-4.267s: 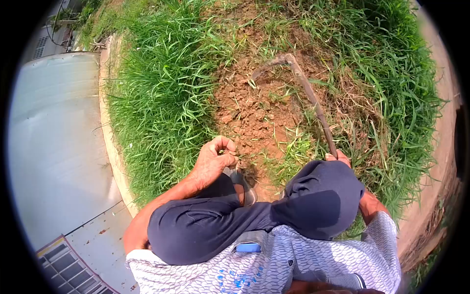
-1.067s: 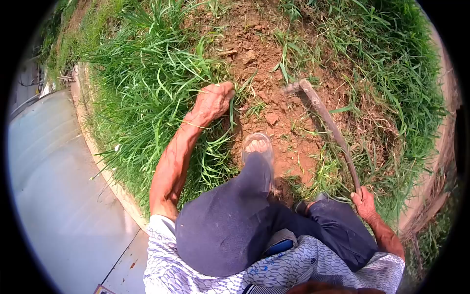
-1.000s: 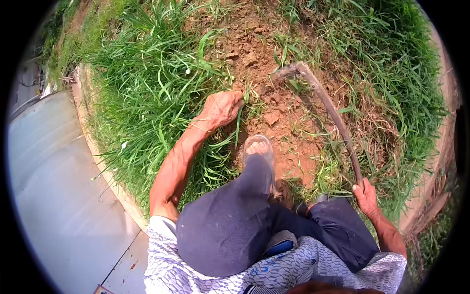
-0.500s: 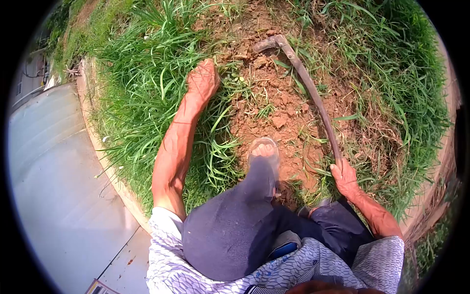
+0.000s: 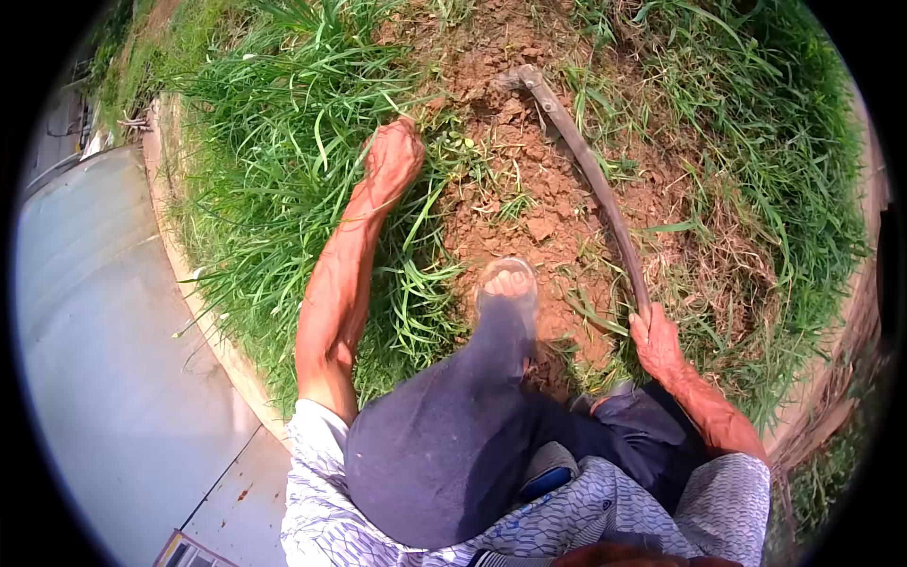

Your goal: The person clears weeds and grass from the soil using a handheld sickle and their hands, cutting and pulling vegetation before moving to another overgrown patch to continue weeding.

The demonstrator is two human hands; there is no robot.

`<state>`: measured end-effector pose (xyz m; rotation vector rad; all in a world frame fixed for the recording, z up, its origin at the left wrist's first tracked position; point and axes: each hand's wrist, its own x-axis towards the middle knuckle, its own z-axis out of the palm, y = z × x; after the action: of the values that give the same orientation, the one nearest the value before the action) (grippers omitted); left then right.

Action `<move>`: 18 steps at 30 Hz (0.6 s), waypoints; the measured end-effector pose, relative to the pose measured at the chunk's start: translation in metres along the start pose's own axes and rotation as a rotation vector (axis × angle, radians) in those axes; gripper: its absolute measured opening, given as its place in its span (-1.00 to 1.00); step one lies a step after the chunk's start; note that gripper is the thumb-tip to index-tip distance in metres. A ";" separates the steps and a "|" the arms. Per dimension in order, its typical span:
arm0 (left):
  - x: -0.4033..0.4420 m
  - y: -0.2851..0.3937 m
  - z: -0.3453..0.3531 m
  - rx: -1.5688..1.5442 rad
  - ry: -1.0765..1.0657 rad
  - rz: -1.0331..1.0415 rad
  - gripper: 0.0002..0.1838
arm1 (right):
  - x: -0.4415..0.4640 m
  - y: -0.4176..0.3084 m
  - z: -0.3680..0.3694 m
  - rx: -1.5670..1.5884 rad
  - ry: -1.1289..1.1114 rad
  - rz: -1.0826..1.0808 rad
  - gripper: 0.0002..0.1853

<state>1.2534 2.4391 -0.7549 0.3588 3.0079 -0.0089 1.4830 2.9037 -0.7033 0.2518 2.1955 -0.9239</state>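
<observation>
My left hand (image 5: 394,154) is closed in a fist at the edge of the tall green grass (image 5: 274,123), beside the bare soil. Blades show about its fingers, and the fingertips are hidden. In my right hand (image 5: 657,342) is the lower end of a hoe's curved wooden handle. The hoe (image 5: 597,180) reaches away over the reddish soil (image 5: 543,203). Its soil-coloured head (image 5: 515,77) rests on or just above the ground at the far end. Small weeds (image 5: 468,156) grow just right of my left hand.
My sandalled foot (image 5: 508,281) stands on the soil strip between my hands. Dry, flattened grass (image 5: 732,260) and more green grass (image 5: 784,170) lie on the right. A low concrete edge (image 5: 203,317) borders the bed on the left, with a pale smooth surface (image 5: 104,312) beyond it.
The hoe and my right hand have shifted slightly left in view. My left hand remains closed at the grass edge, a little lower in view.
</observation>
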 end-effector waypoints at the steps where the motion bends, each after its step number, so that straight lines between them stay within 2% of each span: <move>1: -0.006 -0.003 0.010 0.004 0.029 0.022 -0.89 | -0.011 0.010 -0.003 -0.007 -0.022 0.047 -0.61; 3: 0.005 0.000 0.013 0.019 0.131 0.072 -0.89 | -0.006 0.006 -0.011 0.016 -0.018 0.026 -0.61; 5: 0.003 0.015 -0.006 -0.090 0.036 -0.049 -0.90 | 0.001 -0.027 -0.022 0.102 -0.031 0.053 -0.61; 7: 0.006 0.011 -0.005 -0.082 -0.007 -0.027 -0.91 | 0.022 -0.055 -0.012 0.102 0.048 -0.006 -0.61; 9: 0.003 0.008 -0.003 0.112 -0.025 0.137 -0.90 | 0.047 -0.062 0.005 0.041 0.069 -0.069 -0.61; 10: 0.003 0.018 -0.013 0.014 -0.052 0.009 -0.89 | 0.049 -0.054 0.014 -0.015 0.044 -0.139 -0.62; 11: 0.005 0.009 -0.002 0.016 -0.044 0.009 -0.89 | 0.044 -0.044 0.013 -0.016 0.050 -0.144 -0.62; 13: 0.004 0.001 0.000 0.171 -0.065 0.154 -0.88 | 0.008 -0.015 0.011 -0.036 -0.081 0.042 -0.64; 14: 0.000 0.014 -0.019 -0.273 -0.065 -0.082 -0.86 | -0.005 -0.004 0.004 -0.035 -0.080 0.015 -0.65; 15: -0.003 0.018 -0.024 -0.274 -0.063 -0.080 -0.86 | -0.009 -0.002 -0.001 -0.036 -0.077 0.016 -0.65; 17: -0.005 0.027 -0.041 -0.351 -0.192 -0.159 -0.77 | -0.011 -0.006 -0.009 0.018 -0.057 -0.004 -0.66; 18: -0.009 0.027 -0.038 -0.315 -0.110 -0.079 -0.72 | -0.009 -0.012 -0.011 0.022 -0.083 0.045 -0.67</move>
<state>1.2641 2.4637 -0.7159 0.2000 2.8478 0.4185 1.4783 2.9030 -0.6851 0.2676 2.0964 -0.9184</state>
